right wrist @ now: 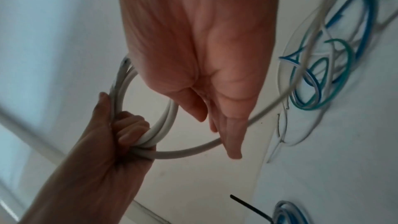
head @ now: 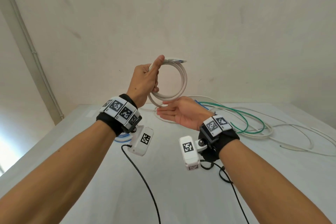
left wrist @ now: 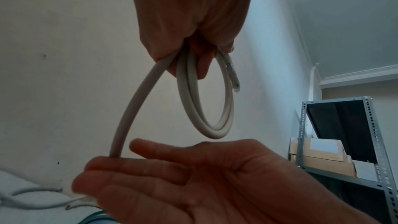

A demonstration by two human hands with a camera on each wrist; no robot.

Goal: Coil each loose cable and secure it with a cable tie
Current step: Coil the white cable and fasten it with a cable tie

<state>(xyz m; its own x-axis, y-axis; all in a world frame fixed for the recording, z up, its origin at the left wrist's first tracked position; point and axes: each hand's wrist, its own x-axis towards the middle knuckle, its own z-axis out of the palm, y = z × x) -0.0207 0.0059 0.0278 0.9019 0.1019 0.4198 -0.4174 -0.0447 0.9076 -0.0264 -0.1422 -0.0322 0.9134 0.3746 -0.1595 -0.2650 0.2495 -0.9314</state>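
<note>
My left hand [head: 145,80] is raised above the table and grips a coil of thick white cable [head: 184,78] of a few loops; the cable's cut end [head: 179,60] sticks out past the thumb. From the fist a free strand [left wrist: 133,108] runs down to my right hand [head: 179,115]. That hand lies palm up just under the coil, its fingers [right wrist: 232,139] straight, and the strand [right wrist: 193,150] passes behind them toward the table. In the right wrist view the left hand [right wrist: 112,142] is curled tightly round the loops [right wrist: 165,120].
Loose green [head: 245,116], white [head: 291,127] and blue [right wrist: 355,23] cables sprawl over the white table [head: 163,187] on the right. A small blue-and-white coil [head: 123,138] lies under my left wrist. A black cable tie [right wrist: 247,209] lies on the table. A metal shelf [left wrist: 301,142] stands off right.
</note>
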